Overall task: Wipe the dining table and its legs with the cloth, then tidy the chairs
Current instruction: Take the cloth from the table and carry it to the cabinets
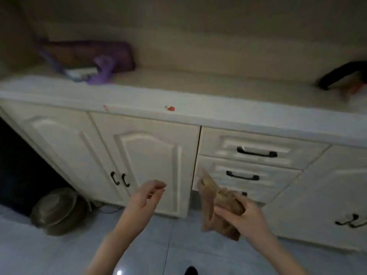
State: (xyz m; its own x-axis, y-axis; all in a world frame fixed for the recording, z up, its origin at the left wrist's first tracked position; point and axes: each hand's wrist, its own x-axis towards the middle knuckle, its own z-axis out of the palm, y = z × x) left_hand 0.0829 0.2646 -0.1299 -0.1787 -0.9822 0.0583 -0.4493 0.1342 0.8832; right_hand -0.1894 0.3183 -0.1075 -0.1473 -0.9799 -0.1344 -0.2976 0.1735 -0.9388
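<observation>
Cabinet (151, 165) ahead; bag (89, 60) on its counter (198, 84), back left. Drawers (256, 151) right of doors. Pot (57, 211) on floor, lower left. Cloth (216, 207) in right hand (246, 219), left hand (143, 201) beside it.

Counter (198, 84) mid: bare, wide room to pass.
Counter far L: purple bag (95, 56) blocks.
Counter far R: black item (341, 76) at edge.
Floor (178, 245) near: open btw left hand (143, 203) & cloth (214, 207).
Floor L: metal pot (57, 209) by cabinet (151, 165), next to dark gap.
</observation>
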